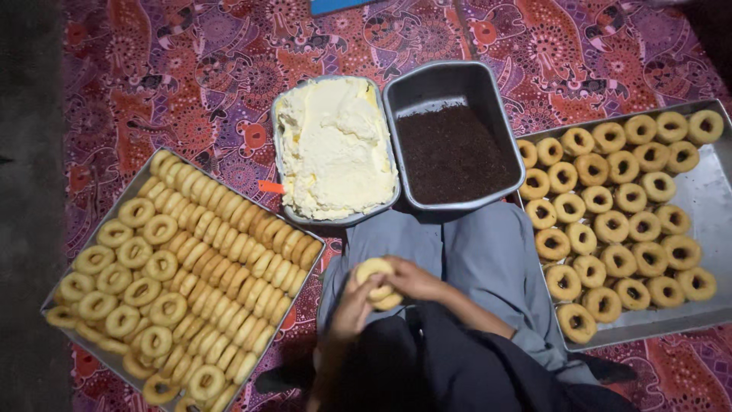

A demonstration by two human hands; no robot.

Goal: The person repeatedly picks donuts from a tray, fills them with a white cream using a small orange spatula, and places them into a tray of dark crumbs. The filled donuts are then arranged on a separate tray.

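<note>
Golden doughnut (379, 281) sat clamped between your left hand (352, 305) and right hand (412, 278), both closed on it, just below the cream tub (284, 164), the chocolate-sprinkle tub (488, 84) beside that.

Left tray (91, 243): metal, 8 o'clock, packed with ring doughnuts.
Right tray (713, 210): metal, 3 o'clock, doughnuts in rows.
Cream tub (333, 149): 12 o'clock, pale yellow cream.
Dark tub (451, 145): touching cream tub, brown crumbs.
Patterned cloth (191, 69): red-purple, beneath everything.
</note>
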